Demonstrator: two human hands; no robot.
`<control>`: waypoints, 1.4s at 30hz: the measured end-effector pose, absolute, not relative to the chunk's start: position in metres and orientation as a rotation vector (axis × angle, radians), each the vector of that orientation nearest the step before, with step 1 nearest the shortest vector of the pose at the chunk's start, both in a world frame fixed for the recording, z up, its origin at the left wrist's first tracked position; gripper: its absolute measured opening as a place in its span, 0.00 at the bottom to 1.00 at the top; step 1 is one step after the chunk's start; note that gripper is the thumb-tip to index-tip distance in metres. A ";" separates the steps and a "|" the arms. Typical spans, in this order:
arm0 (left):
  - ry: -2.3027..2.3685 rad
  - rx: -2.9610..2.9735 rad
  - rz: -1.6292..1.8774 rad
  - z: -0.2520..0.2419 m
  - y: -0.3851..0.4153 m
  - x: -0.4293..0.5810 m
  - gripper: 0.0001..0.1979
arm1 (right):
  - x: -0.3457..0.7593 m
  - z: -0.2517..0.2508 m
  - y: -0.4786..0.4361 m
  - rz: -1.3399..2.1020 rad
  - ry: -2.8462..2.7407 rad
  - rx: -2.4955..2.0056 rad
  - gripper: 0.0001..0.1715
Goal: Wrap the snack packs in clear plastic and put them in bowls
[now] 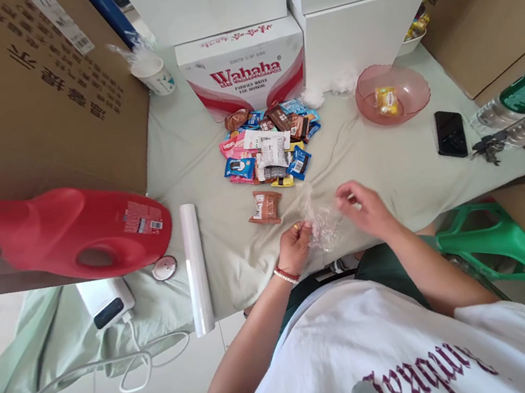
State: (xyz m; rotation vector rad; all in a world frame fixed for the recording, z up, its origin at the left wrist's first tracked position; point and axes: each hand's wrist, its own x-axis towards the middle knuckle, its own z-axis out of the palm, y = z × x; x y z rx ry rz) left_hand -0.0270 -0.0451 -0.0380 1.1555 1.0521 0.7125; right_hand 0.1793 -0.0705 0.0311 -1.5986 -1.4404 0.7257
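A crumpled piece of thin clear plastic film (322, 225) is pinched in the fingers of my left hand (296, 249), low over the front edge of the table. Just right of the film is my right hand (364, 207), its fingers loosely bent and apart, with nothing visible in them. Beyond my left hand lies a brown wrapped snack (265, 207), on its own on the cloth. A pile of small packaged snacks (273, 152) in blue, pink, white and brown wrappers sits farther back.
A white and red Wahaha carton (245, 71) stands behind the pile. To the right are a pink bowl (409, 89) holding a yellow packet, a black phone (451, 134) and plastic bottles. A clear film roll (197, 269) and a large red jug (70, 230) are at left.
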 end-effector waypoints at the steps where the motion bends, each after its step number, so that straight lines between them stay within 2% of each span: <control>1: 1.071 1.145 0.729 -0.040 -0.045 -0.027 0.27 | 0.172 0.029 -0.079 0.757 -1.591 -1.543 0.22; 3: 1.104 1.119 0.755 -0.042 -0.046 -0.027 0.29 | 0.158 0.020 -0.092 0.753 -1.800 -1.483 0.28; 6: 1.143 1.058 0.762 -0.041 -0.048 -0.025 0.30 | 0.151 0.006 -0.097 0.752 -1.731 -1.481 0.14; 7: 1.152 1.040 0.760 -0.040 -0.049 -0.025 0.31 | 0.153 0.004 -0.095 0.790 -1.638 -1.463 0.13; 10: 1.157 1.025 0.747 -0.038 -0.049 -0.028 0.31 | 0.168 0.008 -0.085 1.037 -1.307 -1.369 0.15; 14: 1.145 1.090 0.775 -0.035 -0.047 -0.037 0.27 | 0.192 0.024 -0.073 1.293 -0.855 -1.283 0.22; 18: 1.146 1.087 0.866 -0.034 -0.047 -0.044 0.19 | 0.207 0.023 -0.070 1.180 -0.633 -1.364 0.27; 21: 1.147 0.899 0.926 -0.033 -0.045 -0.042 0.18 | 0.213 0.009 -0.072 0.995 -0.597 -1.507 0.28; 28: 1.396 0.813 0.928 -0.040 -0.036 -0.043 0.17 | 0.224 -0.023 -0.074 0.860 -0.548 -1.705 0.22; 34: 1.657 1.412 0.842 -0.042 -0.050 -0.066 0.11 | 0.241 -0.031 -0.076 0.719 -0.805 -1.923 0.19; 36: 1.652 1.640 0.913 -0.040 -0.057 -0.072 0.14 | 0.246 -0.033 -0.076 0.681 -0.898 -1.947 0.20; 39: 1.313 2.065 0.864 -0.037 -0.060 -0.073 0.12 | 0.247 -0.036 -0.072 0.667 -0.978 -1.959 0.20; 42: 0.824 2.338 0.587 -0.033 -0.050 -0.066 0.22 | 0.246 -0.037 -0.068 0.635 -1.036 -1.975 0.20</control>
